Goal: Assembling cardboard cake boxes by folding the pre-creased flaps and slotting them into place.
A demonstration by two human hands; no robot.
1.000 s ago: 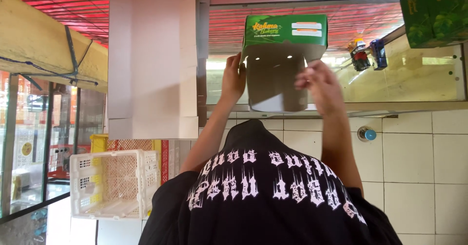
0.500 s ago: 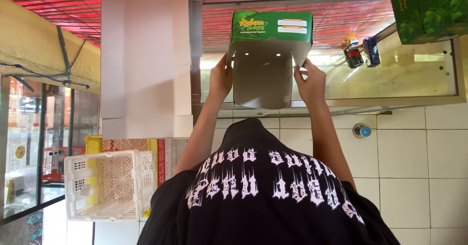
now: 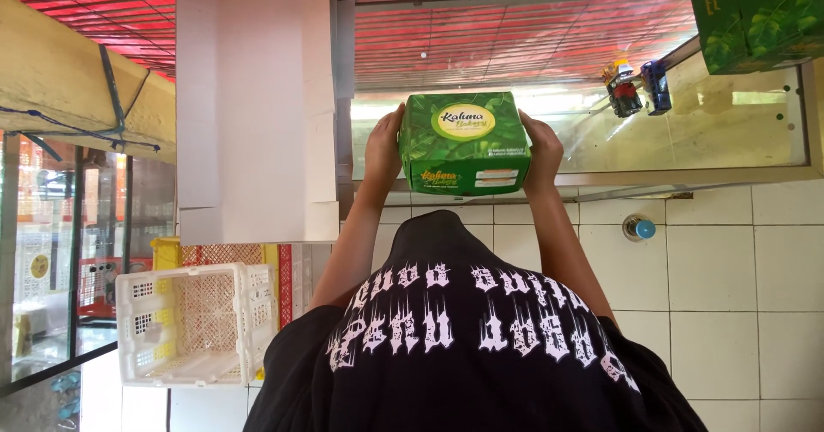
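While both arms reached up past the black printed shirt [image 3: 468, 346], the green leaf-patterned box [image 3: 464, 142] sat closed between the two hands, held in front of the glass pane [image 3: 730, 131] of a display case, just above the white tiled wall [image 3: 730, 286]; the left hand [image 3: 384, 147] pressed flat against the box's left side, fingers wrapped along its edge, and the right hand [image 3: 542, 150] clasped the right side the same way, thumb on the near face; a second green box [image 3: 755, 15] lay at the far upper right, well apart; two small toy figures [image 3: 635, 84] stood behind the glass to the right; a white plastic crate [image 3: 184, 320] rested at lower left, with yellow and red crates behind it; a white flat cardboard sheet [image 3: 253, 97] hung left of the box.
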